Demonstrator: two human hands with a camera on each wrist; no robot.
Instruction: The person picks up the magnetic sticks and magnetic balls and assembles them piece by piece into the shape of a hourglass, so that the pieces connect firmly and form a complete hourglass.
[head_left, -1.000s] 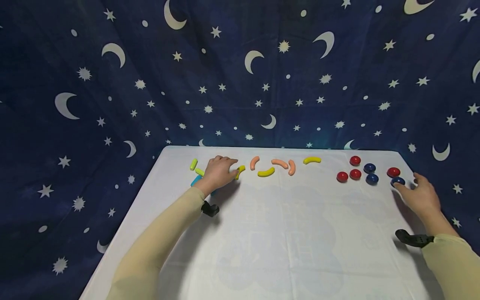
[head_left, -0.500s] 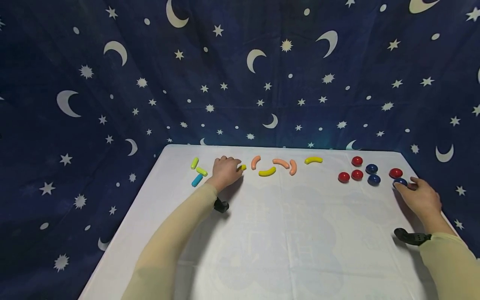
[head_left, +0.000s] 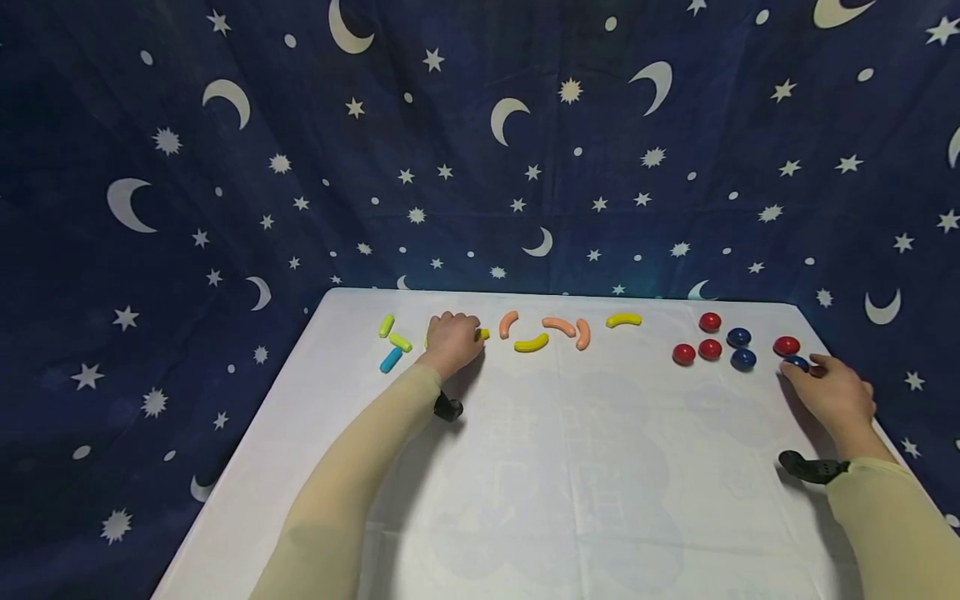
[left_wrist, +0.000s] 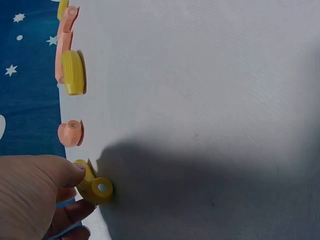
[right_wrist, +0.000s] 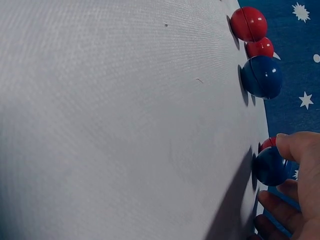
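My left hand (head_left: 454,343) is at the table's back left, its thumb and fingers pinching a curved yellow rod (left_wrist: 95,186) with a pale dot on its end. In the head view that hand covers most of the rod. A curved orange rod (left_wrist: 70,133) lies just beyond it, and another curved yellow rod (left_wrist: 74,73) farther along. At the right edge my right hand (head_left: 834,392) holds a glossy blue ball (right_wrist: 271,166) between thumb and fingers. A red ball (head_left: 786,346) sits right behind it, partly hidden in the right wrist view.
Short lime-green rods (head_left: 400,342) and a blue rod (head_left: 391,360) lie left of my left hand. More orange rods (head_left: 558,326) and a yellow rod (head_left: 623,320) line the back. Several red balls (head_left: 683,354) and blue balls (head_left: 742,359) stand left of my right hand. A starry cloth (head_left: 540,150) hangs behind the white table (head_left: 540,483).
My left hand has moved slightly right over the yellow rod, uncovering the short blue rod. My right hand's fingers have drawn in around the blue ball, with little other movement.
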